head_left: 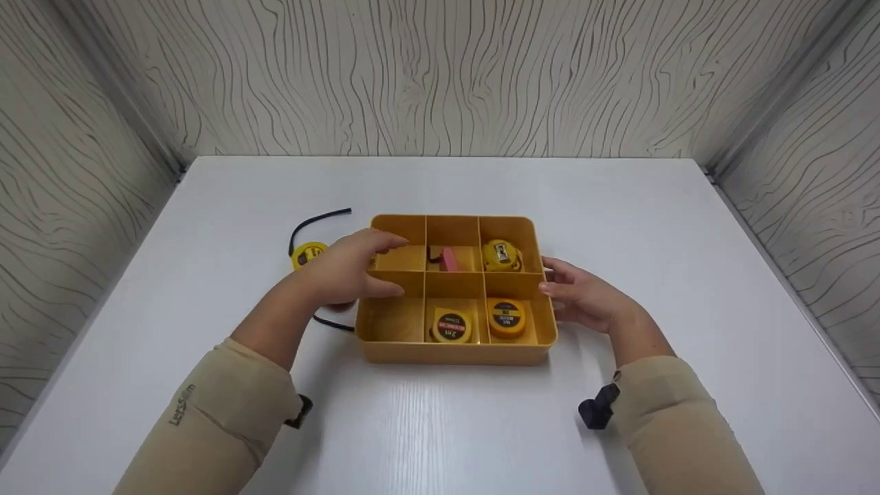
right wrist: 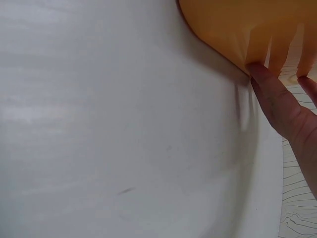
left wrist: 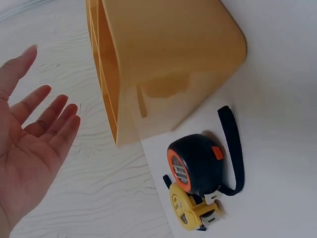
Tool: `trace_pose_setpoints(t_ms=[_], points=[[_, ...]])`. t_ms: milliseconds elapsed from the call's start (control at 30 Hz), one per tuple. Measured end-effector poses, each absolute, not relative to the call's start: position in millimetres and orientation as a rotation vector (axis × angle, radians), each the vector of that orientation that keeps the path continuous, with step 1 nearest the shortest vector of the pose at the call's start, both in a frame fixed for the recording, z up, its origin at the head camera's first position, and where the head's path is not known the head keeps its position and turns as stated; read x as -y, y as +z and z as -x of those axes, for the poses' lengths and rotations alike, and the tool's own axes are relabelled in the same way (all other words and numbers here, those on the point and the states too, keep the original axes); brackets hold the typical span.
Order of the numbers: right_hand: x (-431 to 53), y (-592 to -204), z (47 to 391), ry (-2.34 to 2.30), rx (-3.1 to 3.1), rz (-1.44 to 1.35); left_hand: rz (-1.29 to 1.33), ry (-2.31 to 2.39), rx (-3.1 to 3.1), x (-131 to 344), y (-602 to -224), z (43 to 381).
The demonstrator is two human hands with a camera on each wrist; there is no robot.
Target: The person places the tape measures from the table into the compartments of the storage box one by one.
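Observation:
A yellow six-compartment box [head_left: 457, 354] stands on the table. My left hand [head_left: 344, 267] hovers at its left side with spread fingers reaching over the rim; nothing is in it, and the left wrist view shows the bare palm. On the right, fingertips of my right hand [head_left: 588, 299] touch the box's outer wall, fingers fairly straight. Inside are a yellow tape measure [head_left: 500, 255] at back right, a pink item [head_left: 448, 259] with a black strap at back middle, a yellow tape measure [head_left: 452, 326] at front middle, and an orange-yellow one [head_left: 507, 319] at front right.
Left of the box, partly behind my left hand, lie a black and orange tape measure [left wrist: 195, 163] and a yellow tape measure [left wrist: 190, 207], with black straps. Both left compartments hold nothing visible. Wood-patterned panels [head_left: 440, 75] enclose the white table [head_left: 440, 426] at back and sides.

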State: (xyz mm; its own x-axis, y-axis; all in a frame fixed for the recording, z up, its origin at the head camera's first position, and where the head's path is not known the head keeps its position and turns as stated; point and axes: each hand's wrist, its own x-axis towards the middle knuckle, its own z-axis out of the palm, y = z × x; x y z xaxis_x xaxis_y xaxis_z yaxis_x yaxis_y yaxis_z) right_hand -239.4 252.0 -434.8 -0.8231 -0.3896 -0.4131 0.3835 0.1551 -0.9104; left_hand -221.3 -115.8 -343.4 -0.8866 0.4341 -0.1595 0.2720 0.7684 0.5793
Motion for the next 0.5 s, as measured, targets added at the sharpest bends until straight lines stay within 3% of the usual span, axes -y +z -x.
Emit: trace_pose_setpoints(t_ms=[500], points=[[-251, -434, 239, -1.723, -1.867, 0.022, -0.244, 1.170, -2.616, 169, -367, 228]])
